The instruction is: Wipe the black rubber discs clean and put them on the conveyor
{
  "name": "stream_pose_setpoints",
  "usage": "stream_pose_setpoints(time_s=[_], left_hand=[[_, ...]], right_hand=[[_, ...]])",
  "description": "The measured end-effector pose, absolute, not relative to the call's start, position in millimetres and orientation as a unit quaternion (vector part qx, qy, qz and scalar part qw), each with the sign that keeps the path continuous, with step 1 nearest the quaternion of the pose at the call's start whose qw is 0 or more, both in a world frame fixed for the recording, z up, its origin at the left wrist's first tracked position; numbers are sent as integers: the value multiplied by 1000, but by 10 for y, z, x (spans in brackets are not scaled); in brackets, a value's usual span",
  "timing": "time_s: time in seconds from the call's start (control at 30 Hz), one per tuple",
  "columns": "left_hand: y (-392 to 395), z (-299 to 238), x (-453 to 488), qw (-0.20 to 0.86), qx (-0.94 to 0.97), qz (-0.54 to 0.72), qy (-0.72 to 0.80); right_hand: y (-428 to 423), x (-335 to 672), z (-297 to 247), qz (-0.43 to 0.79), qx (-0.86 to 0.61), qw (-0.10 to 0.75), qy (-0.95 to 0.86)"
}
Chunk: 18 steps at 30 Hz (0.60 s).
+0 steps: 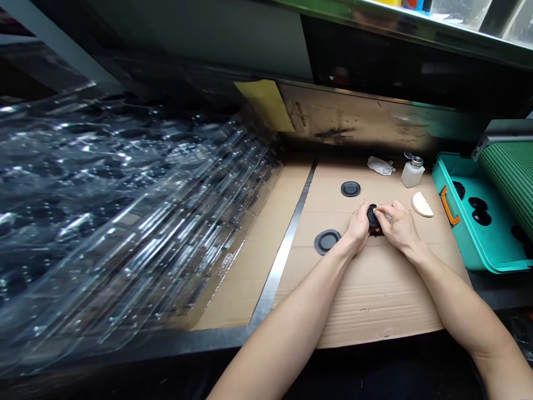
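Observation:
My left hand (357,225) and my right hand (397,222) meet over the cardboard sheet (375,289), both closed round a small black round part (372,215) held between them. My right fingertips pinch something small and pale against its top; I cannot make out what it is. Two dark grey discs lie flat on the cardboard: one (327,241) just left of my left hand, another (350,189) farther back.
Stacked clear plastic trays (116,211) fill the left side. A white dispenser bottle (412,171), a crumpled white cloth (380,165) and a pale half-round piece (422,204) lie at the back right. A teal bin (478,244) holding black parts stands right, beside a green ribbed conveyor belt (512,178).

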<state>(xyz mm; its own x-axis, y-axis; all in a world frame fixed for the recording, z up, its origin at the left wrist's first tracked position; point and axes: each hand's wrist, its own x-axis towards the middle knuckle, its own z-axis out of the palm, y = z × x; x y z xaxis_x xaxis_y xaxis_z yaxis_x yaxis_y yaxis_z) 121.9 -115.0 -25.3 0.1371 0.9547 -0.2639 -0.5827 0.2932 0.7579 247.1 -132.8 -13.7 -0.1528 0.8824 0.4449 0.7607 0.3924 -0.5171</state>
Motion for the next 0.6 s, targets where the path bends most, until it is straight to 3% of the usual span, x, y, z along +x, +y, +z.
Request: stream_pose_setpoints(time_s=[0.23,0.4,0.6], left_hand=[[-1107,-278,1184,713,231,553,366],[-1114,-374,1219,659,319,560,387],[-1124,-395,1238,675,306,557,375]], right_hand=[[-1379,2428,-143,89,-449,301,-837],[-1337,2445,-106,58,-535,321,-779],[-1348,2456,-73,112,-488,292,-815]])
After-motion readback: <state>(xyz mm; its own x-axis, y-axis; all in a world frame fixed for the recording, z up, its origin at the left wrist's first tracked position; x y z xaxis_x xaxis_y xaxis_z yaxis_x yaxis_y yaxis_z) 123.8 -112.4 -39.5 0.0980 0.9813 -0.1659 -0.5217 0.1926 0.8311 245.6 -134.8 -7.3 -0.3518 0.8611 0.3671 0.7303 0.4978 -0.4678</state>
